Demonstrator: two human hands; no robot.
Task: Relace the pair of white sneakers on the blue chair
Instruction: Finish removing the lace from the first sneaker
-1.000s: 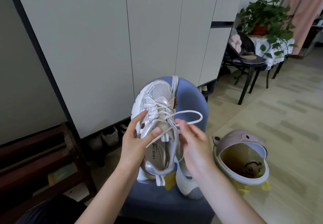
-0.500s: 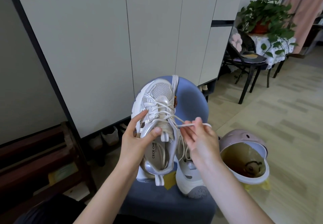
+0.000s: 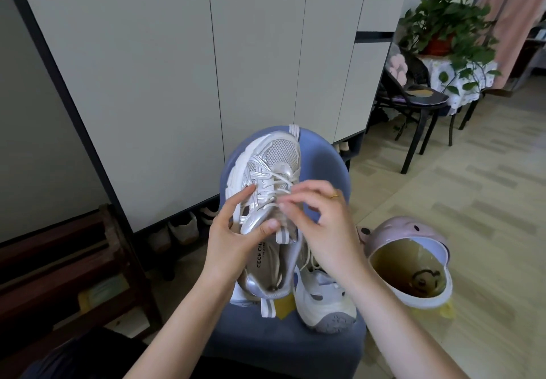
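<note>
My left hand [image 3: 233,239] grips the sneaker [image 3: 267,201], toe pointing away; my right hand [image 3: 319,219] pinches the lace [image 3: 273,205] just above its tongue.

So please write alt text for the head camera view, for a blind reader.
Left hand holds a white sneaker above a blue chair; right hand works its lace. The second sneaker lies on the seat.

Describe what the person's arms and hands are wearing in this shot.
Both forearms are bare to the bottom of the frame, with no sleeve, watch or glove showing. The right hand wears a thin gold-coloured ring on one finger. The left hand shows no ring or other jewellery. The nails look short and unpainted.
</note>
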